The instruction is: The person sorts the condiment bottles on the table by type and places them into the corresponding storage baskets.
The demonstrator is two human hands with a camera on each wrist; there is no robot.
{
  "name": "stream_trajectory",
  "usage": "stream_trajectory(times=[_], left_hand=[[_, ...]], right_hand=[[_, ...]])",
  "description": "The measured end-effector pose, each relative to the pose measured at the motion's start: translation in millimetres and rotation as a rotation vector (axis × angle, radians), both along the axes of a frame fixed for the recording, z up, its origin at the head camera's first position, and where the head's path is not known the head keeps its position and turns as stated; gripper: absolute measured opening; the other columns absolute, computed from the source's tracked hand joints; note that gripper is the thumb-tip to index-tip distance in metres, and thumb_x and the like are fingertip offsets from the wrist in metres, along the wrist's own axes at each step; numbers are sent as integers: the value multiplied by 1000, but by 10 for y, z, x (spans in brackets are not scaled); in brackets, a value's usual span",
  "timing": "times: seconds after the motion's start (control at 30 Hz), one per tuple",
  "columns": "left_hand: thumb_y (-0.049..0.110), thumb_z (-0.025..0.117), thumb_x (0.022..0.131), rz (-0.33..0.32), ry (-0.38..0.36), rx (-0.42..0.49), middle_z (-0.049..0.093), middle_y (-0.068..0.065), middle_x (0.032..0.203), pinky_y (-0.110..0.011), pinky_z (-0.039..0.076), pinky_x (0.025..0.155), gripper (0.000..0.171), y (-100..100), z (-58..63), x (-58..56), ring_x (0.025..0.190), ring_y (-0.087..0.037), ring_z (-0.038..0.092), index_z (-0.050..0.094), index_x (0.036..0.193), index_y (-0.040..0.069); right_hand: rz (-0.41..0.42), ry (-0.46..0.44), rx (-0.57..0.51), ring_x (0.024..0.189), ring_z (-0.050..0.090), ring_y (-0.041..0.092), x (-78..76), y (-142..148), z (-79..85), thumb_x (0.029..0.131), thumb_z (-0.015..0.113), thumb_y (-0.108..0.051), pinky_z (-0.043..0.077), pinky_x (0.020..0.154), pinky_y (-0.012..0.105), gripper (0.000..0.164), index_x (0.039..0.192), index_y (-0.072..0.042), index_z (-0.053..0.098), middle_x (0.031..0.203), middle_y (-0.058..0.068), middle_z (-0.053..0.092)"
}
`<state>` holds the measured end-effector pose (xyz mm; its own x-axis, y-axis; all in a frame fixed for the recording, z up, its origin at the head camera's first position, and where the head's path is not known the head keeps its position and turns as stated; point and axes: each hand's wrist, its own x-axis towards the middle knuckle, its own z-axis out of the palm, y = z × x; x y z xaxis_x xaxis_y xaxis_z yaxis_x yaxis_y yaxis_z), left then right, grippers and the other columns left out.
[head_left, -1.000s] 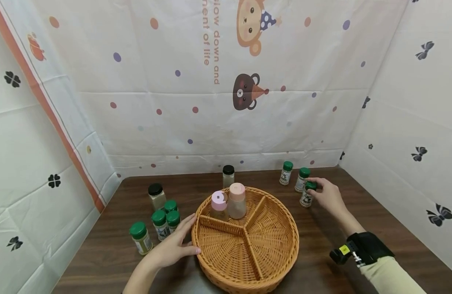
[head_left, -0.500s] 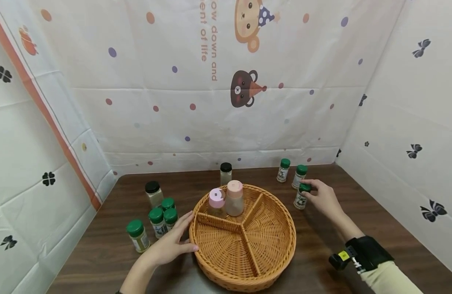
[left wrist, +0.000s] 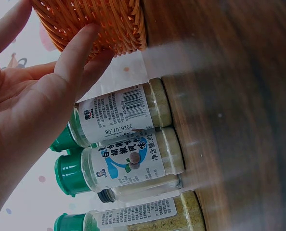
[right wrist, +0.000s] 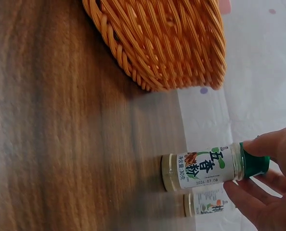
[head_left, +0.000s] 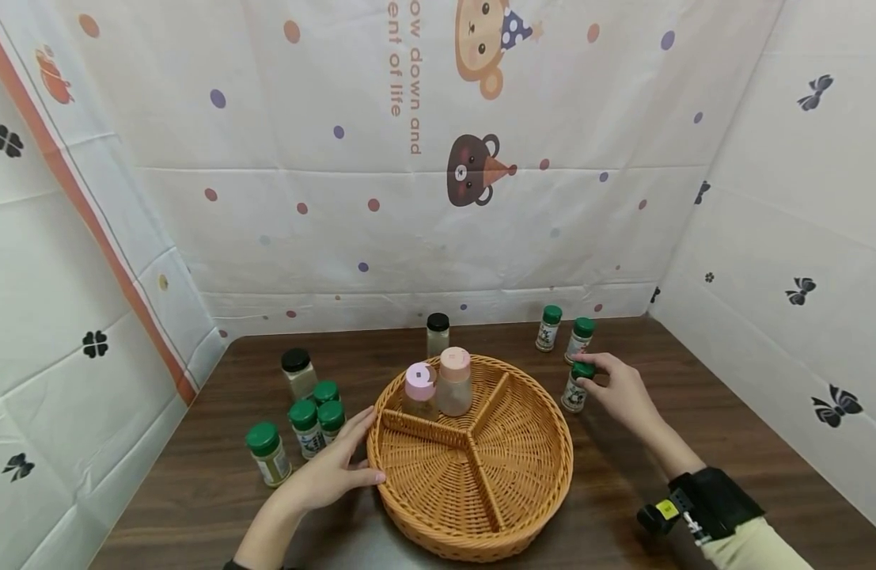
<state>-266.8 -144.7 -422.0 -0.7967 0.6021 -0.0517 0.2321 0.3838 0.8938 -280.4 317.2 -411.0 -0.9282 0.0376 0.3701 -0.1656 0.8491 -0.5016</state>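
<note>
My right hand (head_left: 620, 389) pinches the green cap of a spice jar (head_left: 574, 393) to the right of the wicker basket (head_left: 562, 443). The jar is nearly upright, its base on or close to the tabletop; its white label shows in the right wrist view. My left hand (head_left: 332, 473) rests against the basket's left side with fingers extended. In the left wrist view its fingertips touch the woven wall. The round basket has three compartments; a pink-capped jar (head_left: 455, 388) and a lilac-capped jar (head_left: 419, 392) stand in the back-left one.
Two green-capped jars, one a spice jar (head_left: 547, 328), stand behind my right hand. Left of the basket are several green-capped jars (head_left: 268, 454) and a black-capped jar (head_left: 298, 374). Another black-capped jar (head_left: 438, 336) stands behind the basket. Printed cloth encloses the wooden table (head_left: 195, 475).
My right hand has moved left, bringing the pinched spice jar closer to the basket and away from the two jars behind. My left hand stays at the basket; the head view has shifted slightly.
</note>
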Motion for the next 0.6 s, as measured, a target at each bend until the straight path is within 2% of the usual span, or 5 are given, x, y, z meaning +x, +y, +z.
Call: stream_trajectory(times=[0.3,0.6], left_hand=[[20,72,92,2,8,-2,0,-27,165,-59,40,110,92,-10,-3,2,150,-52,6,12,158,-4],[20,71,93,-10,6,8,-1,-27,165,-60,40,110,92,0,-2,0,150,-53,6,11,158,-3]], right_hand=[[27,24,4,117,60,43,70,-74,-28,92,70,-6,54,89,58,40,131,-6,64,129,23,62],[30,99,22,110,64,41,127,-48,-63,89,72,-3,55,86,58,39,128,-4,66,122,22,65]])
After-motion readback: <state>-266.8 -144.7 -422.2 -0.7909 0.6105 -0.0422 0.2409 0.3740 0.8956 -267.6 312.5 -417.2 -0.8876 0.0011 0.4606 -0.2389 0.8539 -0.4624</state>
